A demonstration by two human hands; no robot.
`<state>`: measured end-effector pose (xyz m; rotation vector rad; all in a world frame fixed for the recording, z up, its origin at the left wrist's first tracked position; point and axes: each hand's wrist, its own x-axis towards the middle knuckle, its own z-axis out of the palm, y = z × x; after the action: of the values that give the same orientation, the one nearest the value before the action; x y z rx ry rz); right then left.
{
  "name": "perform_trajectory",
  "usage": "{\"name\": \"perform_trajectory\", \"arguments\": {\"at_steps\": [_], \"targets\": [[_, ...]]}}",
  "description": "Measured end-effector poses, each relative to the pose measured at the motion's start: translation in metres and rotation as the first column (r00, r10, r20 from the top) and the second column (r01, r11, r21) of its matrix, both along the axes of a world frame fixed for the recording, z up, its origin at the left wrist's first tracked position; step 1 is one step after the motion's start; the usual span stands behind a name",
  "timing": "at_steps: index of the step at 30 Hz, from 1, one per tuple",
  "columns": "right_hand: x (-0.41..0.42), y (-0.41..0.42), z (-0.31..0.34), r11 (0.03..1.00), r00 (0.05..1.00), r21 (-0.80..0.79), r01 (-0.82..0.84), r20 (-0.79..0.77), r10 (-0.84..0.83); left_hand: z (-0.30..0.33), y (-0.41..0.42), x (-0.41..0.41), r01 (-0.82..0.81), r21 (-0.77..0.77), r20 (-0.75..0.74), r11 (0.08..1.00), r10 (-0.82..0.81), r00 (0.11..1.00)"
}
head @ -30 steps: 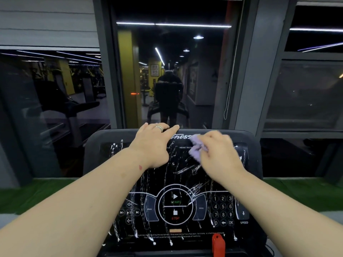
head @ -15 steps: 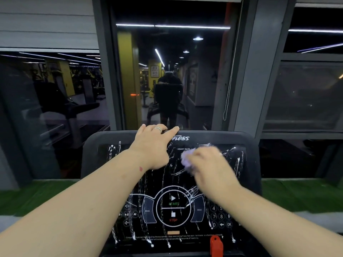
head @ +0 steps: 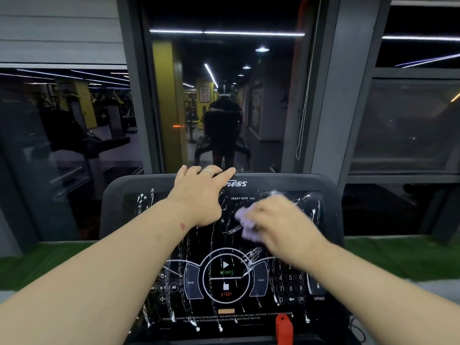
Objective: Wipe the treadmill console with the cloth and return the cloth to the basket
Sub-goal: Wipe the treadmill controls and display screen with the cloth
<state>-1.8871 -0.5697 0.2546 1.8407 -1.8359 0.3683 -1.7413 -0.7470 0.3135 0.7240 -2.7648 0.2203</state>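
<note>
The black treadmill console (head: pixel 139 192) fills the lower middle of the head view, streaked with white runs of liquid. My left hand (head: pixel 199 195) rests on its upper part, fingers hooked over the top edge, a ring on one finger. My right hand (head: pixel 278 220) is blurred with motion and holds a bunched pale purple cloth (head: pixel 245 220) against the upper middle of the screen, below the HEART RATE label. No basket is in view.
A red safety key (head: pixel 283 327) sticks up at the console's bottom edge. Straight ahead is a dark window with grey frames (head: pixel 331 95), reflecting a person at the treadmill. Green turf (head: pixel 398 257) lies on both sides behind the console.
My right hand has swept the cloth from the upper right of the screen leftward and down toward the middle. My left hand has stayed on the top edge.
</note>
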Motion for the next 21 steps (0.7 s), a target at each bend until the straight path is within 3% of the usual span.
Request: {"name": "perform_trajectory", "arguments": {"at_steps": [2,4,5,7,9,11,16,18,21], "targets": [[-0.015,0.003,0.025,0.949,0.971,-0.215,0.229,0.124,-0.207,0.001,0.002,-0.001,-0.004,-0.007,-0.009,1.000,0.004,1.000],[-0.009,0.001,0.028,0.896,0.936,-0.272,0.351,0.091,-0.339,0.002,0.006,-0.002,-0.022,-0.006,0.004,1.000,0.022,1.000],[0.001,-0.001,0.019,0.917,0.945,-0.237,0.322,0.017,-0.328,0.002,0.009,-0.003,-0.033,-0.010,0.015,0.999,0.033,0.999],[0.016,0.001,-0.015,0.984,0.979,-0.111,0.137,-0.134,-0.151,0.003,0.012,-0.006,-0.039,-0.018,0.020,0.999,0.040,0.999],[0.012,0.010,-0.024,0.998,0.989,-0.053,0.036,-0.145,-0.043,0.003,0.012,-0.008,-0.011,-0.001,0.002,1.000,0.011,1.000],[-0.005,0.014,-0.016,0.994,0.987,-0.079,0.076,-0.135,-0.086,0.001,0.011,-0.010,0.028,0.009,-0.023,1.000,-0.028,0.999],[-0.034,0.008,0.005,0.874,0.912,-0.290,0.389,0.258,-0.320,-0.003,0.009,-0.010,0.057,0.008,-0.049,0.998,-0.057,0.997],[-0.023,0.005,-0.011,0.908,0.936,-0.247,0.337,0.190,-0.296,-0.001,0.009,-0.010,0.056,0.018,-0.046,0.998,-0.056,0.997],[-0.007,0.010,-0.033,0.996,0.996,-0.011,0.089,-0.018,-0.089,0.000,0.010,-0.011,0.040,0.024,-0.037,0.999,-0.039,0.999]]}}
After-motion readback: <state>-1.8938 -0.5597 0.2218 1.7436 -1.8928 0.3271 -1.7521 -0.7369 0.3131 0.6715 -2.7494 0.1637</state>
